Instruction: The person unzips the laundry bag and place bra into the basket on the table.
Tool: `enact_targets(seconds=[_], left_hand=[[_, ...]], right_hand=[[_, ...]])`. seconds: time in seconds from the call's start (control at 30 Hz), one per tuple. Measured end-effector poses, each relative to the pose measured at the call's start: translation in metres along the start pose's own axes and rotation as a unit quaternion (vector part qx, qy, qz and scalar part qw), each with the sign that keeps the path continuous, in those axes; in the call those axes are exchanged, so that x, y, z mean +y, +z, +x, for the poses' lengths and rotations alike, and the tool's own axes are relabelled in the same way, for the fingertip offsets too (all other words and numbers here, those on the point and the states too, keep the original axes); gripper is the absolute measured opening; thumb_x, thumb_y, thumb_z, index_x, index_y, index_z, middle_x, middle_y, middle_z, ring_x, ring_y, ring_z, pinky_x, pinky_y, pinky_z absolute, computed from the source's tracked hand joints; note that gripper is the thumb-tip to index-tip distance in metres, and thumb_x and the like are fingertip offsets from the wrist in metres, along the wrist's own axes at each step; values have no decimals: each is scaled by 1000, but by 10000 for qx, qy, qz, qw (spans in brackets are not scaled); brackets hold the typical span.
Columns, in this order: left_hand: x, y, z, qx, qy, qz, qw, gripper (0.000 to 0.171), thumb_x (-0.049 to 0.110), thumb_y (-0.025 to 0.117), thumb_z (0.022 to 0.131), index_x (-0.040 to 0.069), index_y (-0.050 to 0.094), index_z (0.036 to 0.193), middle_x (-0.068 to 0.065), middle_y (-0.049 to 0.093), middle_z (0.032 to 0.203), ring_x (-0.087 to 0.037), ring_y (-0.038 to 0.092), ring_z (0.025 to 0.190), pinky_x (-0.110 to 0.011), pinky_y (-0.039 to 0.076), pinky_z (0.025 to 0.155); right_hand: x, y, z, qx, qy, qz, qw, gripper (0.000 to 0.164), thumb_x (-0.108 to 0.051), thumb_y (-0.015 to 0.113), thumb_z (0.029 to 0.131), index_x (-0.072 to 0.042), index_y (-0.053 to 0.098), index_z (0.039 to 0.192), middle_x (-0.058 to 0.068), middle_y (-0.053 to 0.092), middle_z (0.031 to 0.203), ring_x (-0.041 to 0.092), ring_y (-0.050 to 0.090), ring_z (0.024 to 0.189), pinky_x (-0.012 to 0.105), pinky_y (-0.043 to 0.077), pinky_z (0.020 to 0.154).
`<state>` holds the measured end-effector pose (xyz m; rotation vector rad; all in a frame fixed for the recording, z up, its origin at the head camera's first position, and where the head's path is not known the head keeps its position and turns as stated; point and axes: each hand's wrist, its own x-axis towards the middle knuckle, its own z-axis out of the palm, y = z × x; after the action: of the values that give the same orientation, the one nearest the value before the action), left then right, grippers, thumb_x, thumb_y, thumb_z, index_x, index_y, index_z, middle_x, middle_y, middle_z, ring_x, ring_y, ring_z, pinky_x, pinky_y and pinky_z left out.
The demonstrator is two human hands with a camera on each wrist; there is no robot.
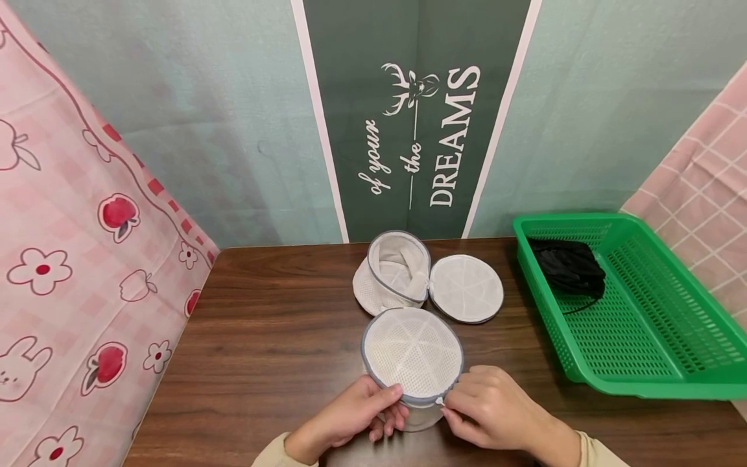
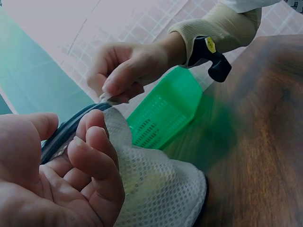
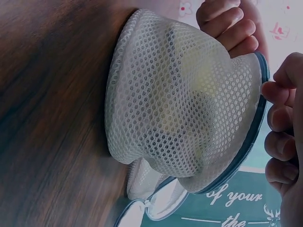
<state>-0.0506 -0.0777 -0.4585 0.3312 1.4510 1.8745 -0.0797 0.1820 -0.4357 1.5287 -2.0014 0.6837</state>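
A round white mesh laundry bag [image 1: 414, 353] with a grey-blue zipped rim stands on the table, its lid lying over the top. My left hand [image 1: 364, 408] grips the rim at the near left, thumb on top and fingers beneath. At the near right of the rim, my right hand [image 1: 496, 405] pinches the small zipper pull [image 1: 440, 401]. Something pale yellow shows dimly through the mesh [image 3: 165, 104] in the right wrist view; its kind is unclear. Just behind stands a second mesh bag [image 1: 379, 293], open, its round lid [image 1: 467, 288] folded out to the right.
A green plastic basket [image 1: 659, 388] sits at the right side of the brown wooden table [image 1: 262, 337], with a black cloth item [image 1: 566, 266] inside. Behind the table hangs a green curtain [image 1: 233, 130] with lettering; pink patterned cloth [image 1: 76, 259] borders the left.
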Motion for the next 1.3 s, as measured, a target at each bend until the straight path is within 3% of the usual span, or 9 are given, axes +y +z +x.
enact_targets(seconds=[0.27, 1.3], left_hand=[[-5, 5, 6, -152, -114, -132, 9997, 61, 27, 46, 109, -33, 45, 105, 4, 65, 77, 1, 55, 60, -11, 41, 47], [-9, 7, 7, 159, -100, 2, 9998, 48, 16, 53, 104, -32, 47, 101, 6, 63, 73, 3, 53, 58, -11, 39, 48]], right_hand=[[-2, 2, 2, -76, 38, -133, 9999, 33, -22, 51, 99, -21, 47, 66, -12, 36, 62, 1, 31, 53, 13, 21, 52], [-5, 10, 0, -143, 174, -145, 9996, 35, -23, 48, 99, -22, 46, 65, -14, 34, 60, -1, 26, 55, 11, 19, 54]])
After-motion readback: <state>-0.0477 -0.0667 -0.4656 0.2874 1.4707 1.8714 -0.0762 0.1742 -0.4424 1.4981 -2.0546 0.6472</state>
